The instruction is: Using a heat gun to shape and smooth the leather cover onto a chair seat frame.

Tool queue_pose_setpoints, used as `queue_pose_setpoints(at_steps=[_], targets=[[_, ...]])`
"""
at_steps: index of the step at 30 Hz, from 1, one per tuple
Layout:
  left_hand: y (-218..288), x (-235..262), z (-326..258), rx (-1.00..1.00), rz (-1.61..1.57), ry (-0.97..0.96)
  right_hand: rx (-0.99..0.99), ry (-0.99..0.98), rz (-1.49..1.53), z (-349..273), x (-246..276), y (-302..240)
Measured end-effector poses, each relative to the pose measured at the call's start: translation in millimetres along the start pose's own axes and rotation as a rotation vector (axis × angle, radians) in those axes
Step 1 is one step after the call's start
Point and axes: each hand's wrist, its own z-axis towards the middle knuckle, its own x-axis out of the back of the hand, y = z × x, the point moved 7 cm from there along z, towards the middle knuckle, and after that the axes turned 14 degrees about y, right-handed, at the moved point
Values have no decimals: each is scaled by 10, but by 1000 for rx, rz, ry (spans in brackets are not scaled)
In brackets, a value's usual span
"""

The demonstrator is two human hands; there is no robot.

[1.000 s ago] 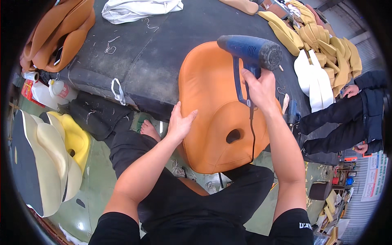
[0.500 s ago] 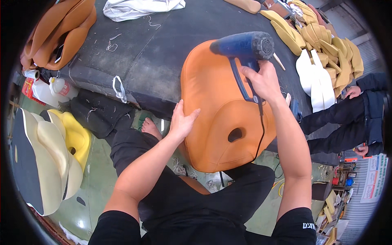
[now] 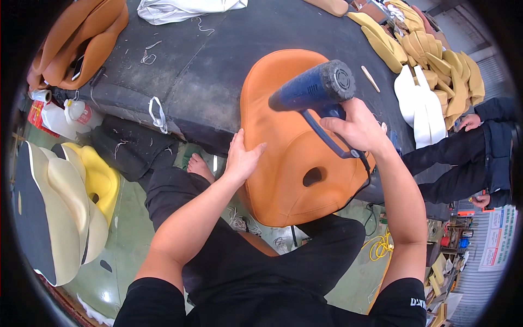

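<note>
An orange-brown padded seat cushion (image 3: 283, 180) with an oval hole leans across my lap and the edge of the black worktable (image 3: 190, 82). My left hand (image 3: 242, 158) lies against its left edge, fingers stretched and thumb apart on the cover. In my right hand (image 3: 359, 125) is a dark blue heat gun (image 3: 310, 84), gripped by its handle above the cushion. Its nozzle points left and slightly down at the upper middle of the cover. A black cord runs from the handle down past the cushion's right side.
Brown covered cushions (image 3: 81, 43) are stacked at the far left, and bare foam cushions (image 3: 65, 207) stand below them. Yellow foam pieces (image 3: 430, 60) and white panels (image 3: 419, 106) lie at the right. Another person (image 3: 479, 152) stands close by on that side. A yellow cable (image 3: 379, 246) lies on the floor.
The heat gun in my right hand has moved down and a little left, over the cushion's middle. My left hand has stayed at the cushion's left edge.
</note>
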Motion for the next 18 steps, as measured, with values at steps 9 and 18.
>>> queue_pose_setpoints(at_steps=[9, 18], targets=[[389, 181, -536, -205, 375, 58, 13, 73, -27, 234, -142, -134], [722, 390, -231, -362, 327, 26, -52, -130, -191, 258, -18, -290]])
